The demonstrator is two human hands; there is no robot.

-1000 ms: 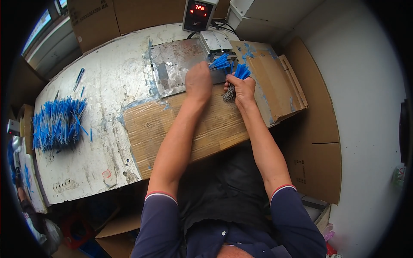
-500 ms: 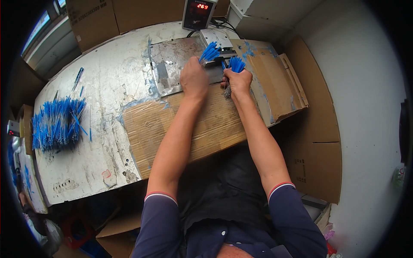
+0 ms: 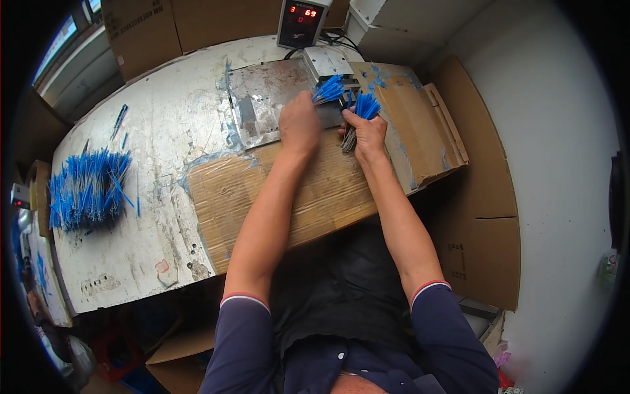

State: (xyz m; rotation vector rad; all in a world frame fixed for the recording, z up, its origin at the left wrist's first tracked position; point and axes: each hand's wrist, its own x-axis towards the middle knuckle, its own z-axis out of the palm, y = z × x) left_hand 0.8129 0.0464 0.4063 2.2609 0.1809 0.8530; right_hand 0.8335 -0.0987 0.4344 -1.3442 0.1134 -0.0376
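My left hand is closed around a bundle of thin blue wires, whose blue ends fan out up and to the right. Slightly lower and to the right, my right hand grips a second bundle of blue wires. Blue ends stick up above its thumb, and thin silvery ends hang below the fingers. Both hands are by the front of a small metal machine, partly covered by the left bundle. The fingertips of my left hand are hidden behind the hand.
A large pile of blue and silver wires lies on the worn white table at the left, with a pen beyond it. A metal plate and cardboard sheets cover the worktop. A red digital display stands behind the machine.
My left hand and its bundle have shifted a little right and toward me. The right bundle has moved slightly right. The display's lit figures have changed.
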